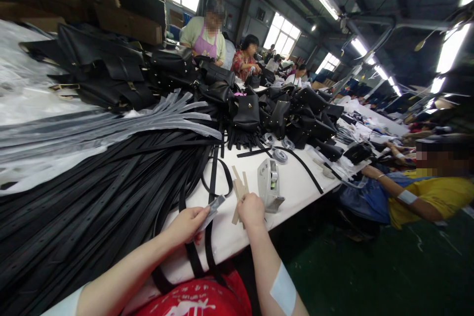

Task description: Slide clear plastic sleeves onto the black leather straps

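My left hand [193, 222] pinches a dark strap end [215, 206] wrapped in clear plastic, thumb on top, just above the white table. To its right, the fingers of my right hand [252, 211] close on one or more flat beige strips [240, 187] from a small loose pile; how many is hidden by the fingers. A grey tape dispenser [269, 187] stands close to the right of that hand. Black straps [192, 252] run across the table beneath and beside my left hand, and one curls into a loop beyond it.
Many long black straps [92, 202] cover the left side, with plastic-wrapped straps [155, 121] over them. Black bags [246, 112] are heaped behind. Rolls of tape [280, 156] lie on the white table [296, 202]. A person in yellow [425, 195] sits at the right; others work farther back.
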Demonstrator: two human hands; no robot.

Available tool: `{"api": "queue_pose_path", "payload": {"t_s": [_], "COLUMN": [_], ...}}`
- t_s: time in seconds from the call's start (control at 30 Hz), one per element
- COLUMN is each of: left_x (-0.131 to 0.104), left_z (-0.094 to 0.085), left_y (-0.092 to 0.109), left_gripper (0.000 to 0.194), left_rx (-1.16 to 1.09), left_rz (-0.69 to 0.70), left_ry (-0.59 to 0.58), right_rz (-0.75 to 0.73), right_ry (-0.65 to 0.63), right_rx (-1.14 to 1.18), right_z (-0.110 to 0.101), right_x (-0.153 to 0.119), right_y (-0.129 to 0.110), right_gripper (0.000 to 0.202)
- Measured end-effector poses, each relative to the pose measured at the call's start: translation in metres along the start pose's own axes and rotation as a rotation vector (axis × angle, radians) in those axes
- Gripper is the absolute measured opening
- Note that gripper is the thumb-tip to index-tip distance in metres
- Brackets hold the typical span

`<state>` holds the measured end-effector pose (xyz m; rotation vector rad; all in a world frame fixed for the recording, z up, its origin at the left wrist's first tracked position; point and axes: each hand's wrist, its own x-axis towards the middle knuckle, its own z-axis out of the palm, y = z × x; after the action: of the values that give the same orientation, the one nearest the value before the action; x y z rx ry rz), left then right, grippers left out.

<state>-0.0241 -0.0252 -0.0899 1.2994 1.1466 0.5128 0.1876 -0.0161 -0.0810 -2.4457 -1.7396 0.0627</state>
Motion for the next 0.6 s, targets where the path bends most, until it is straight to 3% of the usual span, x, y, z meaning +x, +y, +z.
{"api": "queue_pose_path", "payload": {"t_s": [0.2,0.33,0.43,0.6], "left_x": [0.001,0.0,-0.001,0.0], "left_z": [0.001,-0.001,-0.008,-0.022], "left_y": [-0.001,0.003,0.006,0.011], "left_gripper": [0.05,0.057,0.064,0.061], "left_rx": [-0.038,-0.097,-0.262,-0.555], "left_rz": [-0.021,-0.041,-0.083,-0.07], "left_ry": [-0.009,-0.012,-0.009,-0.024], "right_rz": [-0.016,0.01,-0.009,-0.234], "right_ry": [-0.002,0.111,0.178,-0.045], "right_rx": [-0.021,0.093,0.285,0.696], "right_z": [0.002,-0.001,-0.015,-0.042], "right_x": [0.007,0.009,0.0,-0.031], "right_y": [0.005,0.016,0.023,0.022], "right_gripper": [0.021,0.024,0.03,0.043]}}
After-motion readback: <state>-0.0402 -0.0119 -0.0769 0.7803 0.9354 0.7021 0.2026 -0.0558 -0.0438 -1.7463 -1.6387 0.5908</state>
